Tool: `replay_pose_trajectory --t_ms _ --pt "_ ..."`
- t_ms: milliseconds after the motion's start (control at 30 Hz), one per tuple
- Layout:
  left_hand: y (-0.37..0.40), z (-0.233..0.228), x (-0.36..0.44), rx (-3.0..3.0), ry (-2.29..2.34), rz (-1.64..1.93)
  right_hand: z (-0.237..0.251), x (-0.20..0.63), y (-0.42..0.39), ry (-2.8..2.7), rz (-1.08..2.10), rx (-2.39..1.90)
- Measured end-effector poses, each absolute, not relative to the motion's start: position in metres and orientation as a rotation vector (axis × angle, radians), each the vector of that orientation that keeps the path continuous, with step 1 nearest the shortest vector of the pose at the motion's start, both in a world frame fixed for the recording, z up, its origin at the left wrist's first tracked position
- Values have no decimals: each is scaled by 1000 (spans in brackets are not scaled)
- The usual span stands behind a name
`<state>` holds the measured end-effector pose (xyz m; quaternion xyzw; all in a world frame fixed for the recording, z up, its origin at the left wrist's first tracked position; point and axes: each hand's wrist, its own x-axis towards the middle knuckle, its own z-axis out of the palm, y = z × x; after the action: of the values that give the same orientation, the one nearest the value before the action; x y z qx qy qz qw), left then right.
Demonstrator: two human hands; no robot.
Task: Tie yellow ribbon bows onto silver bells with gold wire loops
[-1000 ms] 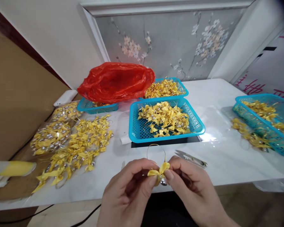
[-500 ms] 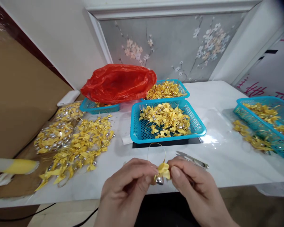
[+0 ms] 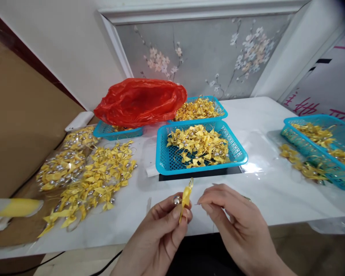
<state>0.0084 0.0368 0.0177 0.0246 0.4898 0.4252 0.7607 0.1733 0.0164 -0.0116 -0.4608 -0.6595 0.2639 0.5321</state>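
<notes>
Yellow ribbon bow with a silver bell sat pinched upright in the left hand fingers above the bench; right hand beside it, fingertips pressed together on nothing discernible.

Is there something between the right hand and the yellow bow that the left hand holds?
Nothing visible. The left hand pinches the yellow bow above the white table. The right hand is beside it, apart, with only open air between them.
</notes>
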Motion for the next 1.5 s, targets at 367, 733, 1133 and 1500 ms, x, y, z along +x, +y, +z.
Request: replay_pose_trajectory --t_ms 367,733,1133,1500 --pt "38 26 14 -104 1033 906 -7 167 13 -1688 302 -1095" --pt "37 22 11 -67 1023 923 -1 165 15 -1716 211 -1067" --pt "29 23 12 312 1025 939 -2 170 13 -1757 230 -1091" --pt "27 13 5 369 956 889 -7 169 15 -1696 544 -1082"
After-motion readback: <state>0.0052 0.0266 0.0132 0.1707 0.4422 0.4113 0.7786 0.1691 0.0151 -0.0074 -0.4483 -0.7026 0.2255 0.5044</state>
